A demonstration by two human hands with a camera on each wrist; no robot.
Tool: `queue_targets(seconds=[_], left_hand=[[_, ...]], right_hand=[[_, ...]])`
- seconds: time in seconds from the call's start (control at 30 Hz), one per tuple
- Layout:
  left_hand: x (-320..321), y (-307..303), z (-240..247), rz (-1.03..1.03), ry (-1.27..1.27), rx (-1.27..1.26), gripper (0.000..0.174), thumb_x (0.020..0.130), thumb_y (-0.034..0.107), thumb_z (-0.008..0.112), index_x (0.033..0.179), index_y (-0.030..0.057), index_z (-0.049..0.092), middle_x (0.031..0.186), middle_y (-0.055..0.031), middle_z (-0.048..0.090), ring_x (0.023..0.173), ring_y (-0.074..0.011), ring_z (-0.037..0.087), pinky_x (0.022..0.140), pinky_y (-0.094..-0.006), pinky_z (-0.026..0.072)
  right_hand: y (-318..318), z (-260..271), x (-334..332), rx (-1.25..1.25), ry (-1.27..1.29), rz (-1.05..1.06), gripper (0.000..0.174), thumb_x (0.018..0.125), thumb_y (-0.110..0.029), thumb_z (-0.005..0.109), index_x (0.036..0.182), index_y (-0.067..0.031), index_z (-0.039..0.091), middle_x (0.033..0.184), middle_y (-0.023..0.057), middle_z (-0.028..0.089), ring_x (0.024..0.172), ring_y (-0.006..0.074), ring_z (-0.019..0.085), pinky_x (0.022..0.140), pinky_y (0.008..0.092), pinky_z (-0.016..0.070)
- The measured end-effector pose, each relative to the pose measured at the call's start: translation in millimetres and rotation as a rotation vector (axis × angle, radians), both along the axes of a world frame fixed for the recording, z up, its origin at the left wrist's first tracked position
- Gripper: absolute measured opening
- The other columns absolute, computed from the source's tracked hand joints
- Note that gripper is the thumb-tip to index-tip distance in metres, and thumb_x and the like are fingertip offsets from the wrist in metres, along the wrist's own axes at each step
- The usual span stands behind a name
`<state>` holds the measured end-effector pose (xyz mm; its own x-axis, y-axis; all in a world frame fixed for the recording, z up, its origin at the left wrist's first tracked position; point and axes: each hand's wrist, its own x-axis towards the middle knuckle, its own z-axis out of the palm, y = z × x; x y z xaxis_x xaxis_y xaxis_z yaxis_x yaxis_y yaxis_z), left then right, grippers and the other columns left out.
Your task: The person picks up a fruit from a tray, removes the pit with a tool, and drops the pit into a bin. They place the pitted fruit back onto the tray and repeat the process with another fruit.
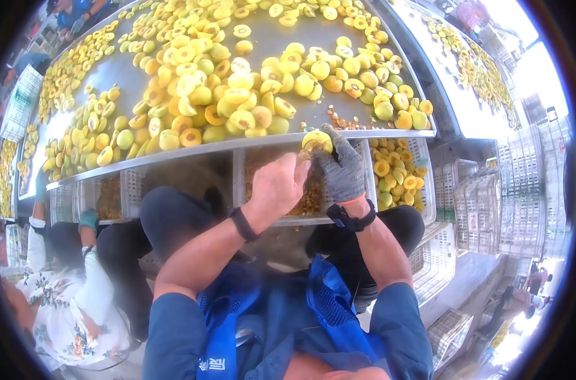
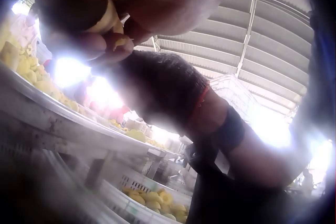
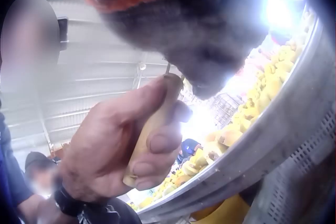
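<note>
My bare left hand grips a wooden-handled tool, whose pale handle runs through the curled fingers in the right wrist view. A thin metal shank shows at its top; the working end is hidden. My right hand, in a grey knitted glove with an orange cuff, holds a yellow stone-fruit half with the cut side toward the left hand. The left hand's fingertips are right beside the fruit, at the front edge of a metal table heaped with halved yellow fruit, several with brown stones in them.
Below the table edge stand a crate with brown scraps and, to the right, a crate of pitted halves. Loose stones lie near the table's edge. Stacked white crates rise at right. Another person sits at left.
</note>
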<state>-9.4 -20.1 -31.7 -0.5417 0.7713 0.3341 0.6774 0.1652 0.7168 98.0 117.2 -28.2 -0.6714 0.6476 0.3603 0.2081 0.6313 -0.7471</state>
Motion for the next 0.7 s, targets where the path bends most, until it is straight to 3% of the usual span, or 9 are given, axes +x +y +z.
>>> queue_targets(seconds=[0.13, 0.3, 0.5, 0.6, 0.7], left_hand=[[9, 5, -8, 0.011, -0.050, 0.003, 0.024, 0.101, 0.021, 0.063, 0.090, 0.0004, 0.057, 0.074, -0.0253, 0.064, 0.072, -0.0479, 0.062, 0.062, -0.0556, 0.0472], [14, 8, -9, -0.005, -0.080, 0.037, 0.024, 0.102, 0.020, 0.062, 0.090, 0.0001, 0.057, 0.069, -0.0273, 0.061, 0.068, -0.0502, 0.061, 0.061, -0.0583, 0.0462], [10, 6, -6, -0.081, -0.167, 0.005, 0.030, 0.102, 0.020, 0.062, 0.084, -0.0035, 0.057, 0.071, -0.0295, 0.061, 0.066, -0.0508, 0.060, 0.058, -0.0543, 0.0444], [2, -1, 7, -0.197, -0.270, -0.048, 0.036, 0.103, 0.022, 0.062, 0.080, -0.0046, 0.056, 0.070, -0.0295, 0.059, 0.060, -0.0489, 0.051, 0.057, -0.0486, 0.0425], [-4, -4, 13, -0.274, -0.333, -0.083, 0.039, 0.104, 0.025, 0.061, 0.079, -0.0043, 0.054, 0.063, -0.0227, 0.055, 0.054, -0.0355, 0.045, 0.055, -0.0425, 0.0406]], right_hand=[[-4, -4, -2, 0.134, 0.057, -0.022, 0.047, 0.094, -0.015, 0.070, 0.138, -0.0029, 0.061, 0.121, 0.0212, 0.068, 0.108, 0.0395, 0.067, 0.091, 0.0429, 0.0543], [-2, 2, 0, 0.113, 0.052, 0.013, 0.047, 0.094, -0.016, 0.071, 0.138, -0.0028, 0.061, 0.120, 0.0222, 0.069, 0.108, 0.0403, 0.067, 0.091, 0.0440, 0.0541], [17, 23, 8, 0.127, -0.065, 0.160, 0.041, 0.091, -0.013, 0.073, 0.130, -0.0041, 0.068, 0.111, 0.0197, 0.073, 0.105, 0.0363, 0.069, 0.091, 0.0418, 0.0536], [35, 25, 14, 0.006, -0.090, 0.308, 0.039, 0.088, -0.010, 0.074, 0.126, -0.0037, 0.071, 0.110, 0.0182, 0.074, 0.103, 0.0340, 0.069, 0.092, 0.0403, 0.0533], [40, 31, 16, -0.031, -0.106, 0.388, 0.040, 0.085, -0.007, 0.074, 0.125, -0.0034, 0.071, 0.111, 0.0170, 0.074, 0.103, 0.0325, 0.069, 0.093, 0.0392, 0.0529]])
